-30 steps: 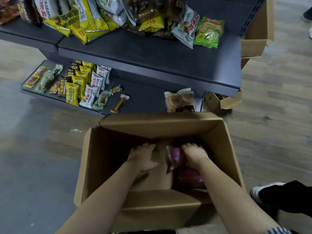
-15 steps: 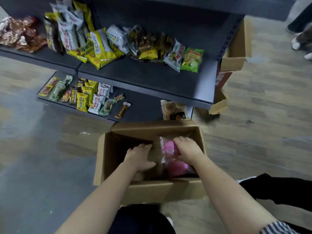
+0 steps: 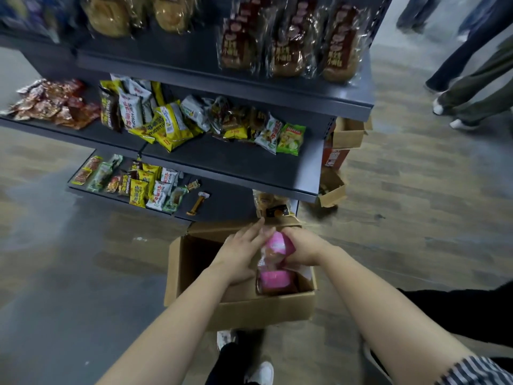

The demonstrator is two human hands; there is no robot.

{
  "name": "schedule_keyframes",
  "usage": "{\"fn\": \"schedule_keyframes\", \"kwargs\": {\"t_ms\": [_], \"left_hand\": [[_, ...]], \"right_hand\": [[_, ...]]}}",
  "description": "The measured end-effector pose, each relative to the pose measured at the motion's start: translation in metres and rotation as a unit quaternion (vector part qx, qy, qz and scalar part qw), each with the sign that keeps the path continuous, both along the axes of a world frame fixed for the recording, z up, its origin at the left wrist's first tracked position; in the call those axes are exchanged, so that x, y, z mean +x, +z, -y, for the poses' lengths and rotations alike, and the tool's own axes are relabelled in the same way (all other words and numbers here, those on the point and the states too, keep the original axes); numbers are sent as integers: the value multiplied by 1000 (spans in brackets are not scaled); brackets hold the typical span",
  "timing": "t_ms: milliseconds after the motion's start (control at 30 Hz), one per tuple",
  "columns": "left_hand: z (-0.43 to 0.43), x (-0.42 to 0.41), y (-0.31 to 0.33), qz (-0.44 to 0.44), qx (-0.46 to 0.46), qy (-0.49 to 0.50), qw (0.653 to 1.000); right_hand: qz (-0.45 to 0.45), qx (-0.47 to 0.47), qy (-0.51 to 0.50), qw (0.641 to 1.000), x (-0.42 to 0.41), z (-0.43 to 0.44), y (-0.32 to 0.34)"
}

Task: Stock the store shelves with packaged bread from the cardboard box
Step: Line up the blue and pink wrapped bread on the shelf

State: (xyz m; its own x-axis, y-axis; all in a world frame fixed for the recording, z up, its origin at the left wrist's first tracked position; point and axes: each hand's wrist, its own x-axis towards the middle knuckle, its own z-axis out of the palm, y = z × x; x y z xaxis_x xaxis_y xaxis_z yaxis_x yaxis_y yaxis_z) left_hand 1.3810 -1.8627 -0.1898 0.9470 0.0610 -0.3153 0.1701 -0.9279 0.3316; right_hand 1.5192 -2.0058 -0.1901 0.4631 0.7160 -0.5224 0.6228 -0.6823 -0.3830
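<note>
An open cardboard box (image 3: 194, 257) stands on the floor in front of a dark store shelf (image 3: 249, 168). My right hand (image 3: 301, 247) grips a pink packaged bread (image 3: 276, 247) held up over the box's right side. My left hand (image 3: 240, 252) lies against the package's left side with fingers straight. Another pink package (image 3: 274, 282) lies inside the box below. Three brown bread packs (image 3: 288, 40) stand on the upper shelf, and a bread pack (image 3: 266, 202) sits on the lowest shelf just behind the box.
Snack bags (image 3: 166, 126) crowd the middle shelf, and more packets (image 3: 138, 184) lie on the bottom shelf. Cardboard boxes (image 3: 347, 134) stand at the shelf's right end. Other people's legs (image 3: 472, 87) are at the far right. My shoes (image 3: 258, 370) are below the box.
My view has risen, bringing the upper shelf in. My right hand has lifted the pink package out of the box, and my left hand has come over to its left side.
</note>
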Motion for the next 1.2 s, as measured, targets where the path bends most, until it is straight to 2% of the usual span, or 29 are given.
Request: {"fn": "schedule_keyframes", "kwargs": {"t_ms": [200, 367, 500, 567, 700, 800, 933, 1100, 1200], "left_hand": [[-1, 10, 22, 137, 73, -76, 985], [-4, 21, 35, 145, 61, -86, 984], [-10, 27, 41, 114, 36, -63, 991], [-14, 28, 41, 78, -12, -28, 996], [-25, 25, 41, -3, -100, 90, 991], [-31, 27, 40, -55, -200, 197, 958], [-35, 30, 37, -83, -355, 312, 877], [-34, 31, 39, -91, -436, 392, 805], [-32, 30, 44, -112, -467, 421, 769]], "right_hand": [[-74, -3, -4, 997, 10, -1, 47], [-124, -7, -21, 992, 13, -1, 64], [-159, 7, -45, 986, 12, -1, 68], [-163, 20, -47, 985, 12, -2, 70], [-86, 18, -21, 996, 15, -2, 73], [-54, 20, -29, 998, 15, -1, 71], [-44, 46, -39, 997, 15, 0, 68], [44, 41, 61, 996, 15, 2, 59], [114, 45, 88, 989, 11, -1, 53]]}}
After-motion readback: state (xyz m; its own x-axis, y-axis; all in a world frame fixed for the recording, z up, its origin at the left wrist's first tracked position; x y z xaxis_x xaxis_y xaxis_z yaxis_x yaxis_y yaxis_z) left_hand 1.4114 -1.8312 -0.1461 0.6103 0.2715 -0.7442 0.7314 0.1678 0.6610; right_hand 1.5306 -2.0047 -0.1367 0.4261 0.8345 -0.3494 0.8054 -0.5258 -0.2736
